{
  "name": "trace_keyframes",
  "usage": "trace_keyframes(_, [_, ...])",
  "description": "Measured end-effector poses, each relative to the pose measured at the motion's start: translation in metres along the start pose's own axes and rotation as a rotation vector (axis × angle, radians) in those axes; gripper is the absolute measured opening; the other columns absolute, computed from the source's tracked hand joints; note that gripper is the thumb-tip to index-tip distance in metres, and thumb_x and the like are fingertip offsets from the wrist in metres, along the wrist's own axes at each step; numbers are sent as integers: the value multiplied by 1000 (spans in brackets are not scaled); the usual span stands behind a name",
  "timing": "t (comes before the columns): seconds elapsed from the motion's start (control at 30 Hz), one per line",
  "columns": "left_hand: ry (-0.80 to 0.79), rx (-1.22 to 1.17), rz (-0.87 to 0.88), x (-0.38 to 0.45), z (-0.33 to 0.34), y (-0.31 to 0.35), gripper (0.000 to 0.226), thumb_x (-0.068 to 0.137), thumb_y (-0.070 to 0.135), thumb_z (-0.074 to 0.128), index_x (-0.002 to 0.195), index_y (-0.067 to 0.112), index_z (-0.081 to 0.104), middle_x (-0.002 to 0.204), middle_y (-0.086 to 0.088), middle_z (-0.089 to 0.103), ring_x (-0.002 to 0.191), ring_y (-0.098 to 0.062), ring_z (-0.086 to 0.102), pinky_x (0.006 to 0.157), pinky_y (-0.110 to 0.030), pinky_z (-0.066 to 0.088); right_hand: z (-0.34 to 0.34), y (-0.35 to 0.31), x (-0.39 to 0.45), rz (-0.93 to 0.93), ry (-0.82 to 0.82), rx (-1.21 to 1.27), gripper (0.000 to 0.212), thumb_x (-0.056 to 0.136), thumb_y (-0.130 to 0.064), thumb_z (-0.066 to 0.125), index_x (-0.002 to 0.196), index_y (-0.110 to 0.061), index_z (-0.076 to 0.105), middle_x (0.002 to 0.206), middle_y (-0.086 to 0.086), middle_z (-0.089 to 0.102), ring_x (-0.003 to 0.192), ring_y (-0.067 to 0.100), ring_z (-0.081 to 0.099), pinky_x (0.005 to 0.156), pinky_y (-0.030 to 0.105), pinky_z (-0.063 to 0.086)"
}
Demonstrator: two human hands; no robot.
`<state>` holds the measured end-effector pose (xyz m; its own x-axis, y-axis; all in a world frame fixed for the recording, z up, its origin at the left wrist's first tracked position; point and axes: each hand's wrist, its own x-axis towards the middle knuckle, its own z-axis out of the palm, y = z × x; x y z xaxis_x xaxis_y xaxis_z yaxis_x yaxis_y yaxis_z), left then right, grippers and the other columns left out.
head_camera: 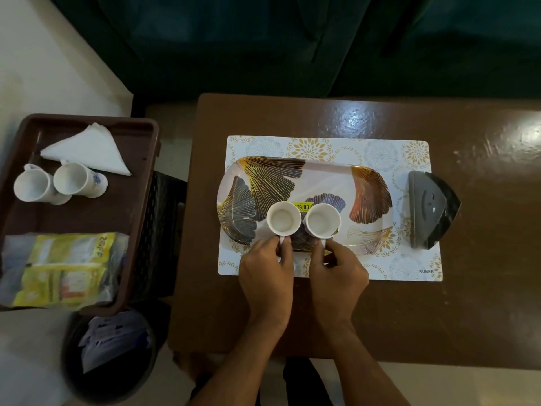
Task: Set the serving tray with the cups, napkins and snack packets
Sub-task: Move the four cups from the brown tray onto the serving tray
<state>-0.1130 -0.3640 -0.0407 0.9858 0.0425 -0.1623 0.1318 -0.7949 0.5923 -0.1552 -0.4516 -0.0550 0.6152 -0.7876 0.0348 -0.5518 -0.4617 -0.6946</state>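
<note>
- Brown table (439, 303) carried a floral placemat (409, 268) with the leaf-print serving tray (322, 177) on top.
- Brown bin (137, 200), off to the left, held two cups (58, 183), folded napkins (87, 150) and yellow snack packets (61, 268).
- Left hand (268, 273) pinched the handle of left white cup (283, 220); right hand (336, 273) pinched right white cup (322, 221)'s. Both cups upright on tray's near side, just beside each other.

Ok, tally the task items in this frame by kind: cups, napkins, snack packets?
Cups: 4, two upright on the serving tray, cup and cup, and two lying in the brown crate, cup and cup
Napkins: 1 folded napkin
Snack packets: 2, packet and packet
Total: 7
</note>
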Motion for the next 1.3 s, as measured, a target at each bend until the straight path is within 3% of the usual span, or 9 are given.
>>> trace_keyframes(0.07, [-4,12,-5,0,-2,-1,21,99,36,66,84,23,72,78,6,70,70,-15,65,60,-39,55,-1,0,0,10,1,1,11,91,-20,77,93,-10,80,82,2,78,68,12,68,71,1,39])
trace_keyframes(0.13, [-11,1,-12,-1,-4,-1,23,99,43,64,86,25,72,81,8,70,73,-12,66,63,-39,57,-2,0,-1,4,9,16,17,90,-25,78,98,-10,79,86,1,78,71,13,69,73,1,40])
trace_keyframes(0.3, [22,-53,0,-6,-15,-3,29,100,49,61,108,23,71,96,8,70,89,-9,67,75,-38,61,-10,-6,-2,-47,123,-45,33,92,-36,75,111,-9,73,99,7,76,87,23,71,77,39,59])
trace_keyframes(0.5, [36,-29,30,12,-44,-12,48,100,52,59,131,16,65,125,0,66,114,-16,64,91,-35,58,-6,-37,2,-224,201,-60,38,95,-34,70,115,-2,73,112,14,75,105,27,68,91,45,57])
trace_keyframes(0.7, [90,34,77,57,-102,-46,47,103,48,54,136,16,61,130,-2,63,116,-16,61,91,-29,54,35,-106,1,-371,52,3,39,91,-26,74,121,-2,70,118,14,73,112,27,66,96,39,56])
trace_keyframes(0.93, [148,168,111,129,-180,-126,43,104,40,55,133,9,61,127,-7,64,116,-24,60,95,-38,51,111,-193,-16,-568,-240,21,38,93,-23,73,126,-5,68,122,11,71,117,24,63,103,30,47])
trace_keyframes(1.1, [188,203,108,183,-233,-181,39,103,36,58,128,7,63,123,-10,65,116,-28,60,97,-42,51,170,-250,-37,-607,-434,31,41,93,-18,72,131,-7,64,127,10,67,118,24,62,103,39,53])
trace_keyframes(1.23, [179,234,136,220,-264,-213,35,103,29,59,129,6,63,125,-12,66,120,-29,60,101,-41,51,213,-288,-52,-654,-509,-5,40,94,-7,66,133,-7,65,130,10,68,123,25,61,108,31,47])
trace_keyframes(1.3, [173,246,149,235,-273,-225,35,105,25,55,132,4,63,128,-14,66,124,-30,59,105,-42,50,233,-304,-56,-659,-593,-42,43,93,-2,61,136,-6,64,135,12,66,127,29,58,111,38,46])
